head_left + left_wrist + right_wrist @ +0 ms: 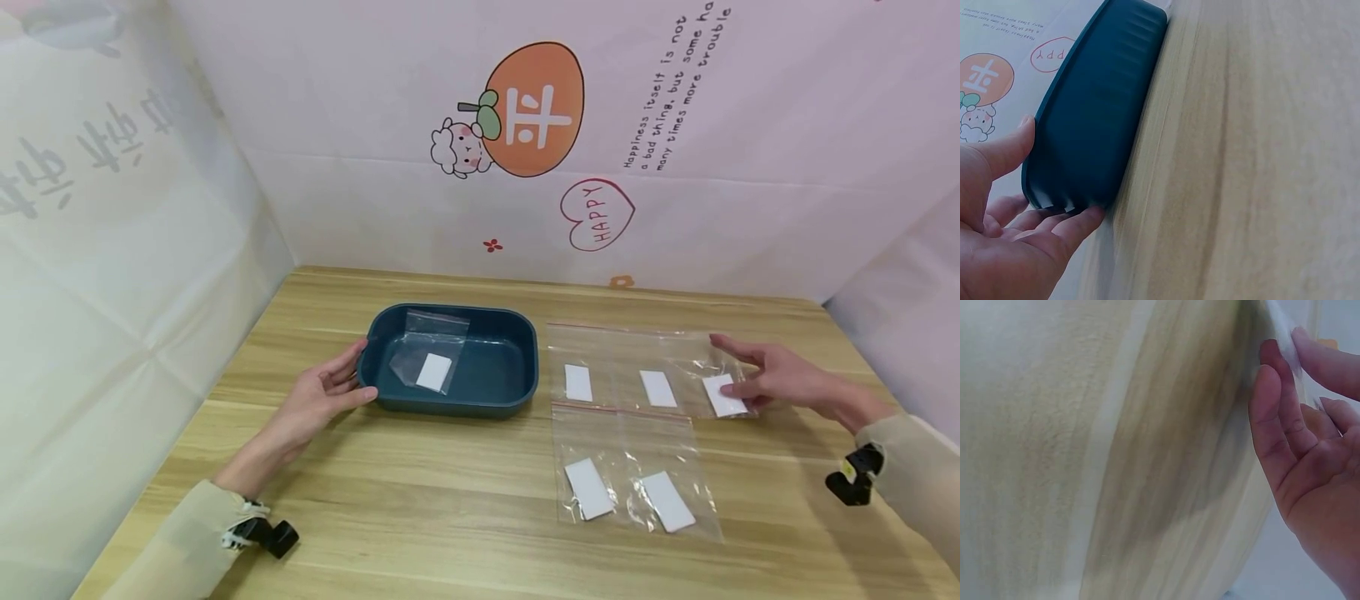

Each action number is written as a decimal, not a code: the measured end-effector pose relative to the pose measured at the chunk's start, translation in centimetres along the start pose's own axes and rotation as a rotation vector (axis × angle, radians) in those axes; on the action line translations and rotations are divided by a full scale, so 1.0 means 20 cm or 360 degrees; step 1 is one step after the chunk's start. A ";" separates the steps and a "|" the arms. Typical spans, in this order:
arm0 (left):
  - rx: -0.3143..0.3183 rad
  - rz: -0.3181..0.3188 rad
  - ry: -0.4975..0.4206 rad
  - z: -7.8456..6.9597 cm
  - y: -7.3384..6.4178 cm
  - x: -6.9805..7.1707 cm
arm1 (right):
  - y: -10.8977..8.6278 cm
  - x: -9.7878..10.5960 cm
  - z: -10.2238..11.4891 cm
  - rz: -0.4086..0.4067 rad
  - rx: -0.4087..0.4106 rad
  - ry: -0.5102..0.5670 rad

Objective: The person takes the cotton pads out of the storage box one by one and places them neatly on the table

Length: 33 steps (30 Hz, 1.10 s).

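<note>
A dark blue rectangular tub [390,406] stands on the table at the left. One clear zip bag [431,333] with a small white card [434,372] leans inside it. My left hand [322,398] grips the tub's left end, thumb at the front corner and fingers round the end wall, as the left wrist view shows [1022,240]. At the right, my right hand [787,377] pinches a zip bag [693,362] by its right side, thumb over the white card [720,406]. From the right wrist, the fingers [1266,412] lie under the bag's edge.
Two more zip bags with white cards [578,383] [658,389] lie beside the held one, overlapping it. Nearer me lie two others with cards [589,490] [668,502]. A printed cloth [375,183] hangs behind the wooden table [420,500].
</note>
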<state>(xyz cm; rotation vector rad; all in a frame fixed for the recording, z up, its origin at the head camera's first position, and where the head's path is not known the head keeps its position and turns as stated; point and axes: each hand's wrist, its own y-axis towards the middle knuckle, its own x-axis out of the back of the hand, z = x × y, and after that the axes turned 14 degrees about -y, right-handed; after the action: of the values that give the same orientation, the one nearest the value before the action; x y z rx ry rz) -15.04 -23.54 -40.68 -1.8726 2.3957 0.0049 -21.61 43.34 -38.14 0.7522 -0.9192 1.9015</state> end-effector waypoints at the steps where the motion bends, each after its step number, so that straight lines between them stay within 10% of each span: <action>1: 0.0000 0.0001 0.0001 0.00 0.00 0.00 | 0.00 -0.01 0.00 -0.0003 -0.0002 -0.0006; 33: 0.0002 -0.0009 -0.0006 0.00 0.00 -0.01 | 0.02 -0.04 -0.03 -0.0137 0.0008 -0.0535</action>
<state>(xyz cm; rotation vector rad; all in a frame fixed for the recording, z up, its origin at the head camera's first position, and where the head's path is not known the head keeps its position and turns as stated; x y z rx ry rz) -15.06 -23.40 -40.67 -1.8772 2.3872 0.0062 -21.76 43.38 -39.18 1.1193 -1.0669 1.7319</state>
